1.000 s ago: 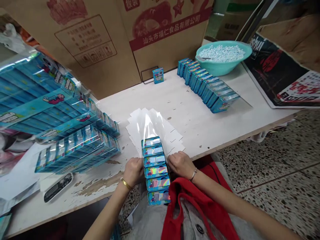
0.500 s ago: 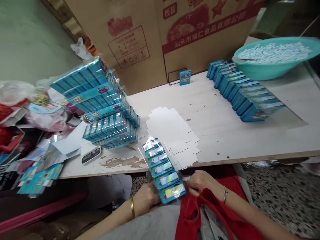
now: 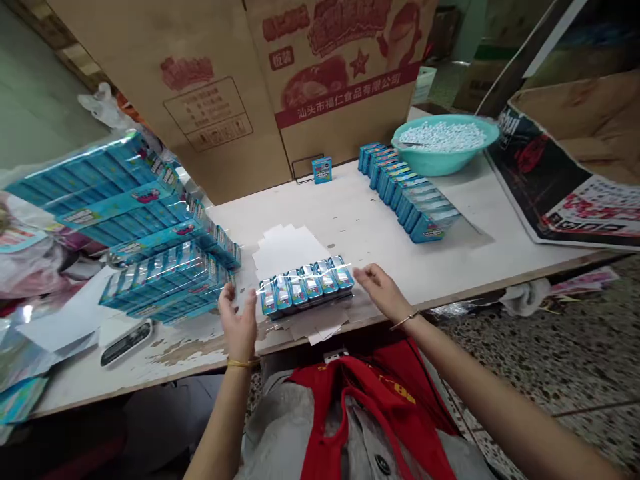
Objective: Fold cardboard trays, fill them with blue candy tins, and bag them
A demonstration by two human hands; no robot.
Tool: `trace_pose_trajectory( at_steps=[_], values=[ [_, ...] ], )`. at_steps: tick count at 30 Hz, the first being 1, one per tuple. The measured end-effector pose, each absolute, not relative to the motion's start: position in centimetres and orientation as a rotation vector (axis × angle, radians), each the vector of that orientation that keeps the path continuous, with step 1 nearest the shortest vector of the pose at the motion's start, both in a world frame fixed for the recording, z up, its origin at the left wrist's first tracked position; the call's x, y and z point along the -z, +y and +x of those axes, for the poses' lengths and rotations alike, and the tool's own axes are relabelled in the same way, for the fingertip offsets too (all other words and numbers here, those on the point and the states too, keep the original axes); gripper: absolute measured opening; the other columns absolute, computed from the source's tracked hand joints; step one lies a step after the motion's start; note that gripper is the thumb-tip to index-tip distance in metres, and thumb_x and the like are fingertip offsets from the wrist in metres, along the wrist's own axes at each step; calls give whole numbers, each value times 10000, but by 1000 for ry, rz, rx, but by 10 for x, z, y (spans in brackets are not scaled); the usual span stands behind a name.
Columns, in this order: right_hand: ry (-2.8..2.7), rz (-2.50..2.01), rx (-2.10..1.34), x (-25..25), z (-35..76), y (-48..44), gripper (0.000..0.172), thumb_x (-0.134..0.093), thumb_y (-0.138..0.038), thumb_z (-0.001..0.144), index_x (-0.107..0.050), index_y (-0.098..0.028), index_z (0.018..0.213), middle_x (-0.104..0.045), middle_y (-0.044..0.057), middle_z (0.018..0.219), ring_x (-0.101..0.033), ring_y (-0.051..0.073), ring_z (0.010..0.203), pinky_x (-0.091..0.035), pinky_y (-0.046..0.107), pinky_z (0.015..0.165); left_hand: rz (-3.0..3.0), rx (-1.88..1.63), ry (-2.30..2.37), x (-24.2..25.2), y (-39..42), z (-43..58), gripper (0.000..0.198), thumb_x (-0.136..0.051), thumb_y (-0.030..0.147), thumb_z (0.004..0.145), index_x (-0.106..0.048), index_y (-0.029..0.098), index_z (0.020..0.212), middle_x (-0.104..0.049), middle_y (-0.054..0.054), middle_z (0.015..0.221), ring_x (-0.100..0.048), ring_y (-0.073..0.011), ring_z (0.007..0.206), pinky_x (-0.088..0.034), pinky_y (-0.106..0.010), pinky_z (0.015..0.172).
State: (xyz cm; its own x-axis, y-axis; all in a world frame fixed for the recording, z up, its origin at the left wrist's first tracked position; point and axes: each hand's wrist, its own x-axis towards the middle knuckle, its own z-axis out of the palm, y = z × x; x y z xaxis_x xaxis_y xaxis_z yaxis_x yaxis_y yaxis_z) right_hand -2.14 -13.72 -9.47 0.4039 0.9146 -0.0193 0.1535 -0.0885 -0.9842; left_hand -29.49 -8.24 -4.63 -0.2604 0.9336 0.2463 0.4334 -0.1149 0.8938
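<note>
Glossy film-wrapped box row (image 3: 306, 287), flat white cards (image 3: 285, 248), open hands

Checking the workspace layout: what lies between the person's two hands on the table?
In the head view, a wrapped row of six blue boxes lies between the left hand and right hand, on white card sheets.

even indoor light, glare is seen on the clear-wrapped stack of blue boxes (image 3: 145, 220); edges are stretched, slightly soft.

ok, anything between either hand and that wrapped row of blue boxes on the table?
Nothing visible. The left hand and right hand flank the wrapped row of boxes, both open, with only bare table and white sheets around it.
</note>
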Motion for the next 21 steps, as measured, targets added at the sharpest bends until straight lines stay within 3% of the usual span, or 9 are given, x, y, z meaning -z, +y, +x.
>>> trace_pose_trajectory(
  at_steps=[3,7,14,21],
  values=[
    [-1006,-1524,-825,96,-40,-134,491,-578,-680,711,-423,-221,632,-402,-60,572,-376,107,559,-341,243,561,1062,-1144,1531,62,-78,-311,562,-656,630,643,-632,138,913,-642,-87,905,-611,-188,841,-481,-302,743],
    [-934,-1459,-884,101,-44,-129,494,-594,-657,704,-408,-217,577,-350,-60,551,-342,103,553,-325,240,536,982,-1137,1379,70,-87,-303,429,-765,520,571,-643,137,718,-622,-8,694,-562,-101,641,-444,-214,621],
    [-667,-1361,-1085,94,-42,-136,529,-764,-610,528,-434,-198,530,-450,-52,546,-431,88,534,-433,234,531,1011,-1190,1330,64,-80,-299,349,-775,443,577,-663,134,694,-615,7,658,-525,-84,621,-421,-198,616],
    [-553,-1352,-1119,88,-43,-137,534,-805,-575,482,-426,-202,530,-490,-52,524,-486,101,523,-485,259,550,1023,-1175,1334,64,-72,-296,340,-774,438,571,-640,140,662,-595,25,633,-499,-73,589,-395,-191,592]
  ],
)
